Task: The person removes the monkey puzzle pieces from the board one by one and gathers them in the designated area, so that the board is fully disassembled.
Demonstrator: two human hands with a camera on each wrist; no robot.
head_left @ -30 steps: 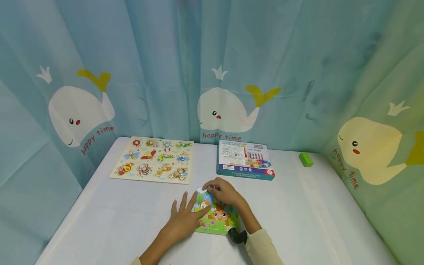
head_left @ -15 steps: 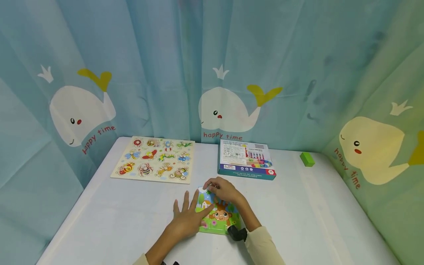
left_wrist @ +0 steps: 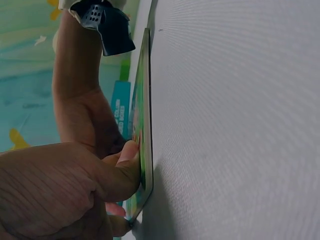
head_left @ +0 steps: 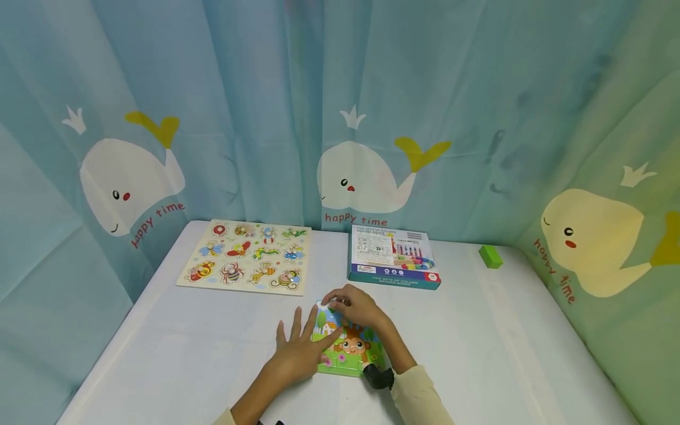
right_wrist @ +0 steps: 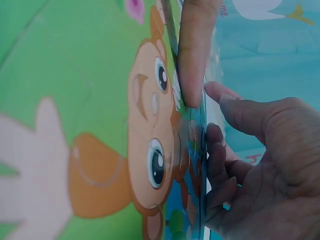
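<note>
Where the tabletop (head_left: 467, 354) stretches well in from its left, right and far edges, we see a monkey puzzle (head_left: 347, 361) lying face up, its picture of a monkey on green grass under blue sky. Our left hand (head_left: 294, 357) rests on the puzzle's left side with its fingers straight and fanned apart; its thumb lies across the face, grasping nothing that we can make out. Our right hand (head_left: 357, 307) bends its fingers and thumb over the puzzle's top left corner, the fingertips close together (the right wrist view shows them near the board's rim), yet we cannot tell whether they pinch a piece. A dark device (head_left: 378, 376) sits at our right wrist, just beside the puzzle's lower right corner and below a pale sleeve (head_left: 422, 395).

Beyond our hands, an insect puzzle board (head_left: 257, 254) lies at the tabletop's far left corner. Along the far edge, near its middle, we have a flat box (head_left: 394, 277) with printed sides, and near the far right corner a green block (head_left: 491, 257). A blue curtain (head_left: 265, 88) printed with whales hangs behind the far edge.
</note>
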